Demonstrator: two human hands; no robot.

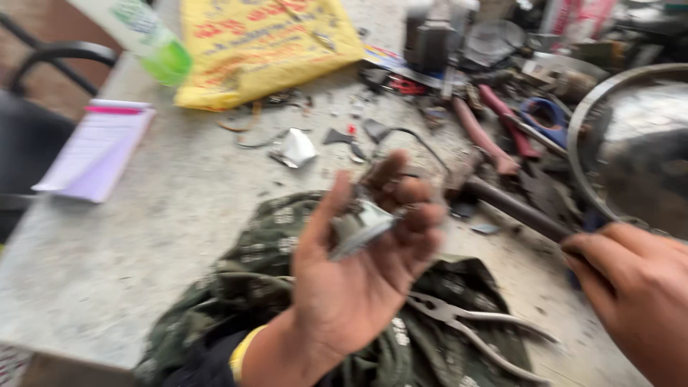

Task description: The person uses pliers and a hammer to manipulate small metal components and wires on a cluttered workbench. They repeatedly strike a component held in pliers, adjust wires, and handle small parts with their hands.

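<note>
My left hand point(358, 265) is palm up over a green patterned cloth point(265, 244), its fingers curled round a small bent piece of shiny metal point(365, 226). My right hand point(634, 287) is at the lower right, gripping the dark handle point(516, 208) of a hammer that lies across the bench, with its head point(462, 166) near the fingertips of my left hand. A large round metal pan point(634, 143) sits just above my right hand. The picture is blurred by motion.
Metal pliers point(473, 330) lie on the cloth. Red-handled pliers point(491, 132), scraps and tools crowd the back right. A yellow bag point(258, 50), a green bottle point(154, 43) and a notepad point(97, 150) are at the left. The bench edge point(57, 344) runs near.
</note>
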